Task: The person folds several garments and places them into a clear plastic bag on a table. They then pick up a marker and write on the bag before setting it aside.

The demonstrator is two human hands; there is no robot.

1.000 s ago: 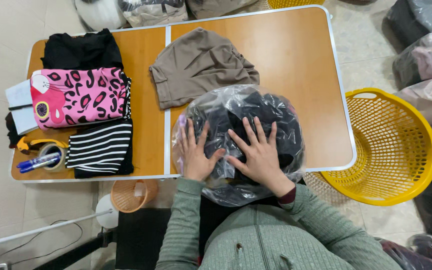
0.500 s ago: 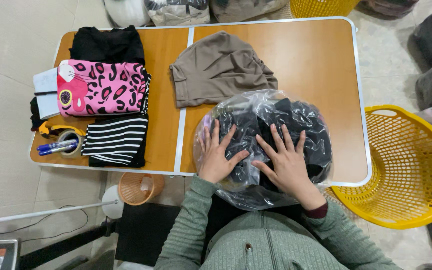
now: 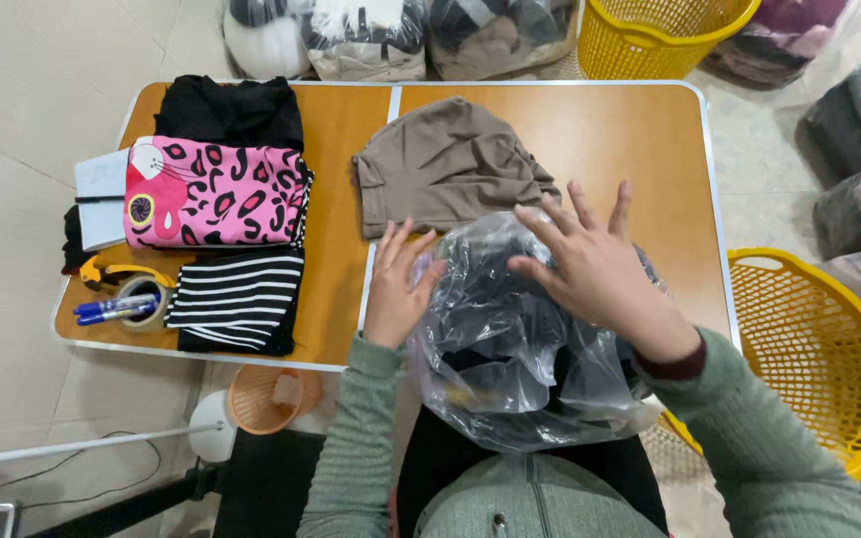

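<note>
A clear plastic bag [image 3: 525, 349] stuffed with dark clothing is sitting at the near edge of the orange worktop [image 3: 600, 130], its lower part hanging over the rim toward the person's lap. The left hand [image 3: 396, 289] is lying against the bag's left side, fingers loosely spread and pressing on the plastic rather than gripping it. The right hand [image 3: 595, 269] is lying open across the top of the bag, fingers fanned wide; it appears to be touching the plastic, though contact under the palm is hard to tell.

Just beyond the bag, a folded brown garment [image 3: 445, 164] is resting near the worktop's centre seam, almost touching the bag's far edge. On the left half, a black garment [image 3: 231, 108], a pink leopard-print garment [image 3: 216, 194] and a black-and-white striped garment [image 3: 236, 299] are lying in a column, with a tape roll and blue markers [image 3: 122, 304] at the left rim.

Bare worktop is showing to the right of the brown garment and along the far right corner. A yellow basket [image 3: 814, 359] is standing on the floor just beside the worktop's right edge, and another yellow basket [image 3: 665, 35] beyond the far edge.
</note>
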